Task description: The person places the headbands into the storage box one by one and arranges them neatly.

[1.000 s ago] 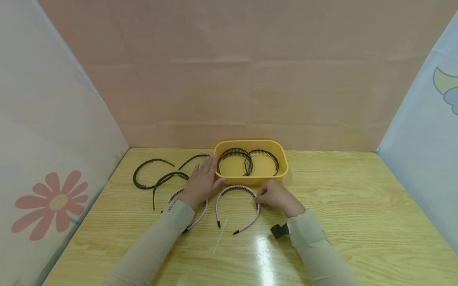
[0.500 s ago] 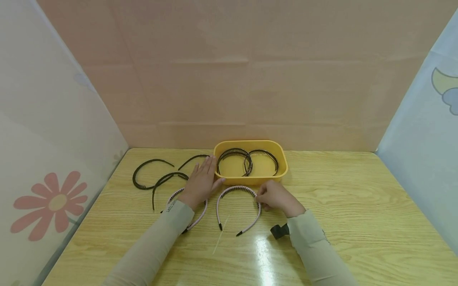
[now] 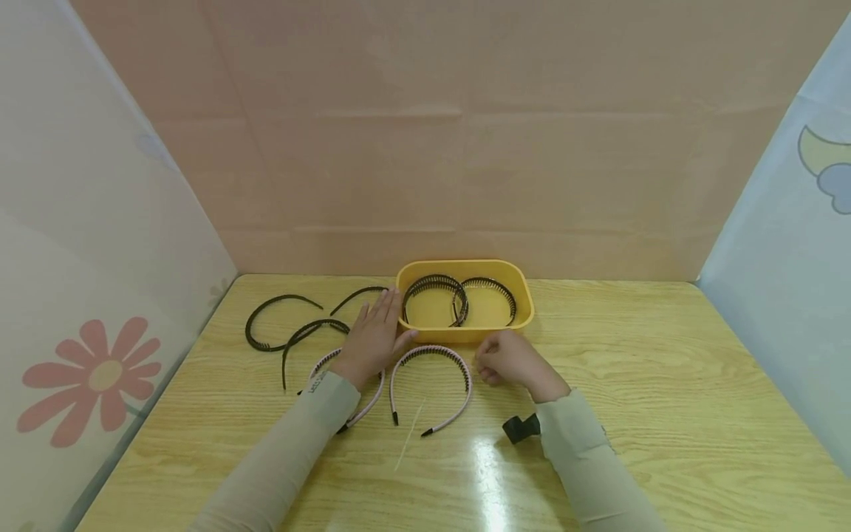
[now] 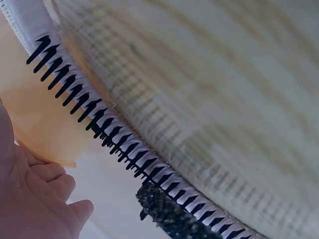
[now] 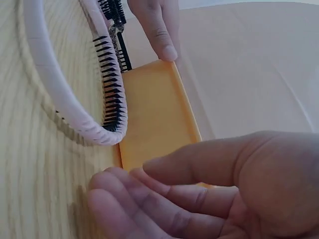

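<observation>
On the bench (image 3: pixel 631 369), the yellow box (image 3: pixel 465 336) has the left hand (image 3: pixel 372 336) laid against its left end, fingers straight, while the right hand (image 3: pixel 512 360), loosely curled and holding nothing, rests just right of the pale pink headband (image 3: pixel 432 349). Handling that headband, which lies just in front of the box, seems the step in hand; the next move would call for a pinch on its arch. Smooth and wrapped-looking, it has black teeth (image 5: pixel 112 84) inside and black tips (image 3: pixel 428 433).

The right-hand grip (image 5: pixel 214 196), loosely curled, is near the yellow container (image 5: pixel 154 109), whose rim the left-hand grip (image 5: pixel 157 25) touches; a pink, black-toothed headband (image 5: pixel 55 84) lies on the surface (image 5: pixel 30 179).
</observation>
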The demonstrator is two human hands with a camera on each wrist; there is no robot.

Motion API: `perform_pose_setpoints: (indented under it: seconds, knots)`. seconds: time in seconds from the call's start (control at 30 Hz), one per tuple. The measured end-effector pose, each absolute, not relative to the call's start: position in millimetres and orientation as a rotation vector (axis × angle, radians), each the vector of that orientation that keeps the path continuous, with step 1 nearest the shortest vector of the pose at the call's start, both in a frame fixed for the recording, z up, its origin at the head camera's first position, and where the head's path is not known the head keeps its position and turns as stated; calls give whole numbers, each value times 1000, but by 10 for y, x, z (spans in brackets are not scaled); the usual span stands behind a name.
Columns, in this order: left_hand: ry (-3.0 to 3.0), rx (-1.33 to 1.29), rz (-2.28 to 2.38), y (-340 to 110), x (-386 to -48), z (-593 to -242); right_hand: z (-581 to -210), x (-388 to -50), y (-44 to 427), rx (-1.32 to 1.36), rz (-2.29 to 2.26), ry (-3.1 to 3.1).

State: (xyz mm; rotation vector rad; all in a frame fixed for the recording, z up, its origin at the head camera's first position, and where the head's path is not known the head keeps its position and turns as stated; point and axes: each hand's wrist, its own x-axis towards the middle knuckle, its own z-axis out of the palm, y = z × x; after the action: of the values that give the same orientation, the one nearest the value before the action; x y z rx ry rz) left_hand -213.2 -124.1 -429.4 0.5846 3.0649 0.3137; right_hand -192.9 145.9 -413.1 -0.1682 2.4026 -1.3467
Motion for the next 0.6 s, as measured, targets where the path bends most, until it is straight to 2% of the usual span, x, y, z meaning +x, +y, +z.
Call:
perform_pose_setpoints:
  seconds: [0.27,0.6]
  knots:
    - [3081,586,312,-1237,-2138,-4307,-4211,-1888,1371,-317,-1199,2528]
    - [3087,600,312,-1233,-2127,-4286,-4212,-1859,1307,-256,-1115,2571]
